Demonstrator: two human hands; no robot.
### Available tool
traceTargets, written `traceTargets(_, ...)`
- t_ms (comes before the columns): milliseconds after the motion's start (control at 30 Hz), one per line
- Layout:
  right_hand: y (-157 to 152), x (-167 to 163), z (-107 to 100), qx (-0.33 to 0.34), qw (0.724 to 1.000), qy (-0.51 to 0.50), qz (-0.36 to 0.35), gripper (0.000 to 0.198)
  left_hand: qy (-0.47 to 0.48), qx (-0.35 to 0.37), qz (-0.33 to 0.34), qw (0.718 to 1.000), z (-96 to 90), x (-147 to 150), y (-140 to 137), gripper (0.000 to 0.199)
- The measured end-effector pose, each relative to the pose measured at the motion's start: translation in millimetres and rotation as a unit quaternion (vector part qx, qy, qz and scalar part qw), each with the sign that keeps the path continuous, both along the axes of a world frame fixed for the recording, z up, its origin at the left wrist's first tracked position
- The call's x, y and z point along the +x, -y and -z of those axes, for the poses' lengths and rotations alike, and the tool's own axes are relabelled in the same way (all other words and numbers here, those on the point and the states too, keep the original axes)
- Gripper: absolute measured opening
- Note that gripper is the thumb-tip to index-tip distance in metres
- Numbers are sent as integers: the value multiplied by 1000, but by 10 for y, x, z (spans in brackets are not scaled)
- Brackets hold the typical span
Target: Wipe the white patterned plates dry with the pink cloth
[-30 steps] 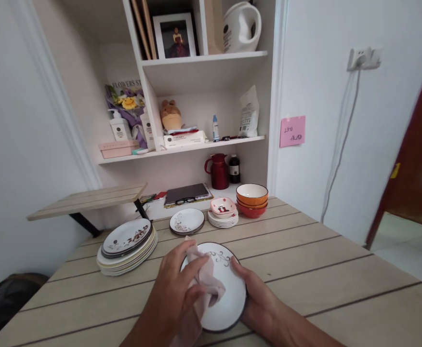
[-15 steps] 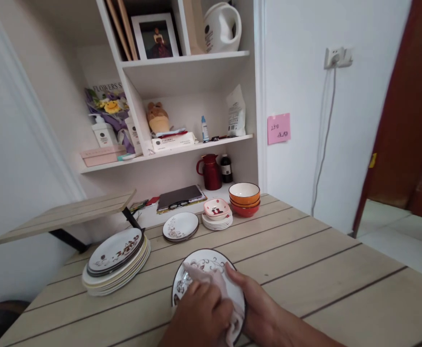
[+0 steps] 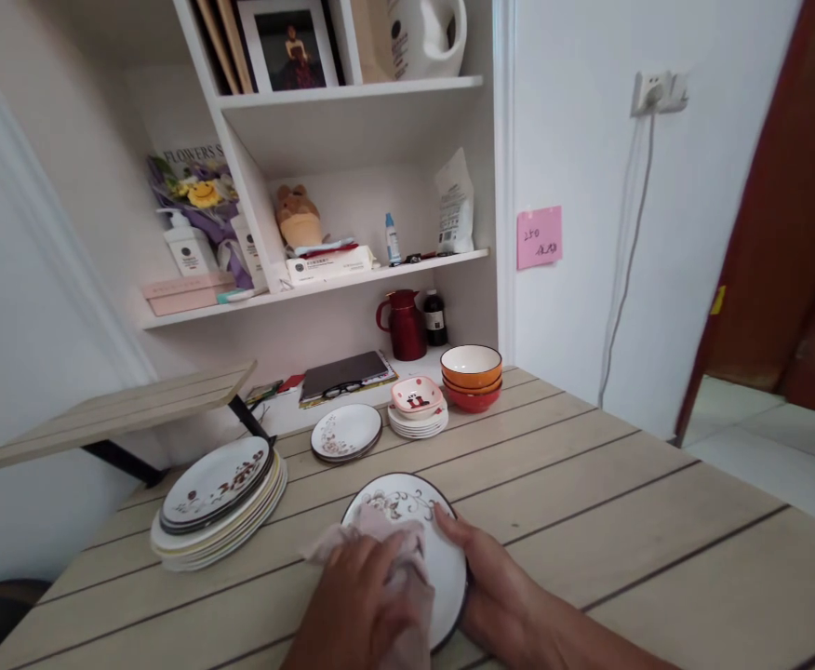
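A white plate (image 3: 447,577) with a dark rim and brown floral pattern is tilted above the table. My right hand (image 3: 495,582) grips its right edge, thumb on the face and fingers behind. My left hand (image 3: 352,596) is closed around a pale pink cloth (image 3: 407,568) and presses it on the plate's left and middle part. One loose corner of the cloth sticks out past the left rim. The cloth and left hand hide the lower left of the plate.
To the left stands a stack of large plates (image 3: 216,484) beneath a raised wooden shelf (image 3: 114,400). Farther back are small plates (image 3: 344,431), a panda-patterned bowl (image 3: 418,396) on small dishes, and stacked orange and red bowls (image 3: 473,377). A red jug (image 3: 406,326) stands behind.
My left hand has moved the cloth left and slightly down across the plate, baring more of its right side. My right hand keeps its hold. The camera view has shifted slightly.
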State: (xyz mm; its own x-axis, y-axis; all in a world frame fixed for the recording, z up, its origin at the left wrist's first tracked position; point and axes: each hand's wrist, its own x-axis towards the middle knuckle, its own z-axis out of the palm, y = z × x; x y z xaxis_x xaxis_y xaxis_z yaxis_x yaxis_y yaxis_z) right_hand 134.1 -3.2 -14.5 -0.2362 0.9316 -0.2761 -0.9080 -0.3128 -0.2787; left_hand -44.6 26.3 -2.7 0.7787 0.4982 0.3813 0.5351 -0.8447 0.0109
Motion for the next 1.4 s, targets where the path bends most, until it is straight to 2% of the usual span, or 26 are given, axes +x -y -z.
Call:
traceTargets(100,10,0,-9,-1,1000,-3,-11,45,-4,-3,28,1000,22,72,34,47)
traceTargets(267,-10,30,1,1,999,13,-31,43,-8,100,23,995,87,301,-68,45)
traceTargets(400,-50,61,-14,-9,999,33,7,42,-30,168,-49,984,28,339,-212,48)
traceTargets(467,-63,69,-17,-7,999,29,17,43,-37,188,-95,977,-3,278,-252,45)
traceTargets(533,-72,71,-7,-9,1000,26,12,45,-40,193,-106,975,7,186,-243,41)
traceTargets(733,-54,44,3,11,999,40,-9,49,16,166,16,986,206,73,5,26)
traceTargets(800,-34,31,-18,26,998,48,-10,48,29,151,32,988,216,152,73,25)
traceTargets(900,-16,35,-36,35,998,53,-24,48,19,135,39,990,142,314,64,34)
traceTargets(967,-24,55,-31,37,998,55,-22,48,5,141,9,990,82,386,-27,41)
traceTargets(1067,-57,88,-12,32,998,54,-6,48,5,177,-77,981,44,378,-219,52)
traceTargets(1133,-80,97,5,20,998,55,-1,48,10,186,-134,973,57,306,-307,50)
traceTargets(1200,-95,96,23,9,998,57,1,49,2,184,-150,971,89,210,-314,46)
traceTargets(1267,-97,90,38,7,998,60,-2,50,-10,187,-128,974,134,123,-240,41)
traceTargets(1400,-72,75,25,23,997,76,-7,51,-14,197,-35,980,227,76,-8,34)
